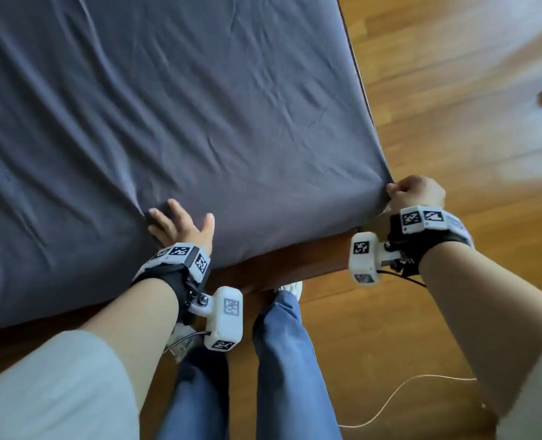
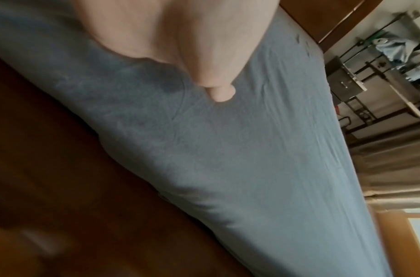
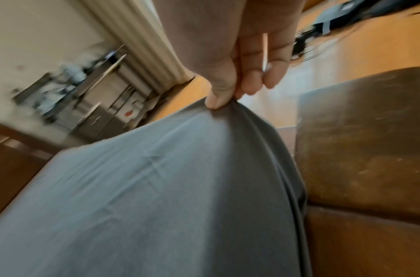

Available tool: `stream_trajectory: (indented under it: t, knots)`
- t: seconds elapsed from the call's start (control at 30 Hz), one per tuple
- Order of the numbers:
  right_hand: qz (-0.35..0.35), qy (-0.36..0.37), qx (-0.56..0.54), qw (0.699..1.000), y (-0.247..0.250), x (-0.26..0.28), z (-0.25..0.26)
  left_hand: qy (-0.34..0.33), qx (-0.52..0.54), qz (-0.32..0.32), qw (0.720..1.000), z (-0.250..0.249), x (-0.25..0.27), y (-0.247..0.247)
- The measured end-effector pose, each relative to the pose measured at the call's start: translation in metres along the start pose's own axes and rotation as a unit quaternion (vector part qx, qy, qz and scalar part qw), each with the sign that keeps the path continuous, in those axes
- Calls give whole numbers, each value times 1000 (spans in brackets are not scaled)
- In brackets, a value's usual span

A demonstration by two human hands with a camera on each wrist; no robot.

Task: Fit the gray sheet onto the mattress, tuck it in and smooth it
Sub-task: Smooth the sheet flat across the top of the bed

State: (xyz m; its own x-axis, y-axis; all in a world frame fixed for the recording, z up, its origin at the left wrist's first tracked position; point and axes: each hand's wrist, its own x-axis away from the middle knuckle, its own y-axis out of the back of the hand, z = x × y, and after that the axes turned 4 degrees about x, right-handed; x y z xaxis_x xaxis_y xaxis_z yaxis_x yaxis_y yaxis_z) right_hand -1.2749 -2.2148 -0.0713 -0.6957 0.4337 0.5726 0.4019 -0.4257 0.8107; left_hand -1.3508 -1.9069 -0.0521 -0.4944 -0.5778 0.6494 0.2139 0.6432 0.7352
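The gray sheet (image 1: 199, 106) covers the mattress, with creases running across its top. My left hand (image 1: 177, 225) lies flat on the sheet near the front edge, fingers spread and straight; in the left wrist view the palm (image 2: 180, 46) presses on the gray sheet (image 2: 251, 150). At the near right corner of the mattress my right hand (image 1: 414, 193) pinches the sheet's corner. The right wrist view shows the thumb and fingers (image 3: 222, 93) gripping a bunched peak of the gray sheet (image 3: 168, 187), which pulls taut from there.
A dark wooden bed frame (image 1: 279, 268) runs along the front edge under the mattress. Wooden floor (image 1: 453, 90) lies to the right, with a thin white cable (image 1: 406, 395) on it. My legs in blue trousers (image 1: 288, 360) stand against the frame. Shelving and curtains (image 2: 382, 75) stand beyond the bed.
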Motion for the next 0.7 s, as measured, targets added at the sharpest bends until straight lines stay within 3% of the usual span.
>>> stream_trajectory:
  t: [0.13,0.27,0.33,0.43,0.57,0.63,0.7]
  knots:
    - [16,-12,-2,1000,-4,-3,-12,-51,-18,7,999,-9,0,-7]
    - [-59,8,-71,996,-14,10,4,-88,-55,15,994,5,-7,-9]
    - [-89,84,-54,991,-21,29,20,-109,-73,27,991,14,-9,-7]
    - [-52,250,42,966,-48,77,61,-129,-73,40,988,20,-13,-3]
    - [30,479,140,866,-106,149,116,-164,-43,9,986,35,-18,11]
    - [62,524,191,828,-130,163,127,-159,-55,-33,985,51,-27,26]
    - [54,510,207,833,-134,149,122,-126,-77,-51,988,72,-40,48]
